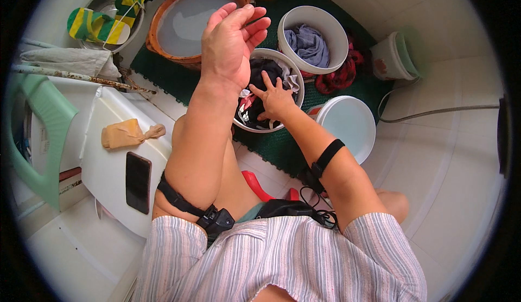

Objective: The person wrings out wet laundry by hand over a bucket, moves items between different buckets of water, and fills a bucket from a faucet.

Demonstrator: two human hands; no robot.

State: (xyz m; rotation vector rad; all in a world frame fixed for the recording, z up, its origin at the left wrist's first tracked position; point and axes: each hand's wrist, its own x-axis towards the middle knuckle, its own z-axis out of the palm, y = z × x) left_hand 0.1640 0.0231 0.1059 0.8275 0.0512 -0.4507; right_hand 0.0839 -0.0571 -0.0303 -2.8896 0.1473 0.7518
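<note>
My left hand point(230, 50) is raised in the air, palm up, with its fingers loosely bent and nothing in them. Below and to its right, my right hand point(275, 100) presses down with spread fingers. It rests on a pile of dark clothes point(266, 70) mixed with some white and pinkish pieces. A round white bucket point(301, 95) holds this pile, and my left wrist and forearm cover part of its left side.
Beyond it stand a white bucket point(342, 33) of blue-grey cloth and a brown tub point(153, 31) of cloudy water. Red-black cloth point(347, 74) lies near a water-filled bucket point(350, 123). A hose point(445, 113) runs right. At left, a phone point(138, 182) lies on a white surface point(106, 177).
</note>
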